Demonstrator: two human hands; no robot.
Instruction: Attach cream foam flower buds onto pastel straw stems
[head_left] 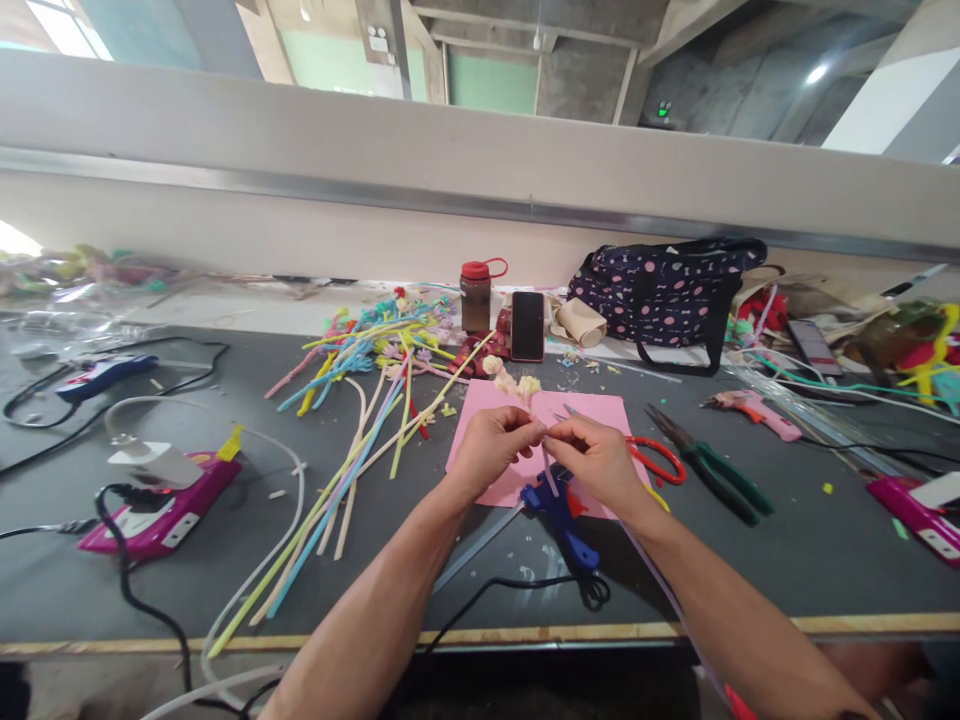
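Observation:
Above the pink sheet (487, 490), my left hand (491, 450) is closed, its thumb and finger pinching a pipe-cleaner flower stem (550, 475). Cream and pale-pink fuzzy blossoms (510, 378) stick up past the fingertips. My right hand (596, 458) is closed in a pinch right beside the left, on a thin lavender strip (660, 575) that trails down along my right forearm. The pinch point itself is partly covered by the fingers. Below the hands lies a blue glue gun (562, 525). Red-handled scissors (660, 458) are partly hidden behind my right hand.
Green-handled pliers (712, 465) and a pink glue gun (757, 412) lie to the right. Loose pipe cleaners (341, 480) spread at left. A magenta power strip (161, 510) has cables. Behind stand a bottle (475, 300), a phone (527, 327) and a patterned bag (660, 300).

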